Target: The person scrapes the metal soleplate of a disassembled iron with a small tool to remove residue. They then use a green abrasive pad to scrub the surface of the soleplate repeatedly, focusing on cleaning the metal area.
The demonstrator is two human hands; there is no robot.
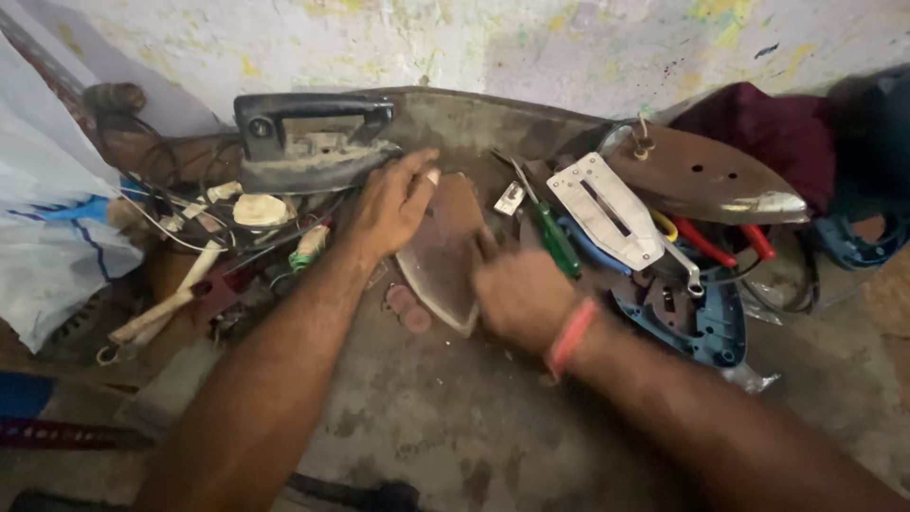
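A flat, brownish iron-shaped plate (445, 248) lies tilted on the grimy workbench (455, 417) between my hands. My left hand (393, 201) rests on its upper left edge, fingers spread over it. My right hand (519, 292), with a pink band at the wrist, presses against the plate's right side near its lower tip; its fingers are blurred. A dark iron body with a handle (308, 142) sits just beyond my left hand.
A green-handled screwdriver (555, 237), a white metal plate (607, 210), a rusty soleplate (701, 175), red-handled pliers (716, 242) and a blue iron shell (701, 318) crowd the right. Wires, cream plastic parts and a white plastic bag (47, 218) lie at the left.
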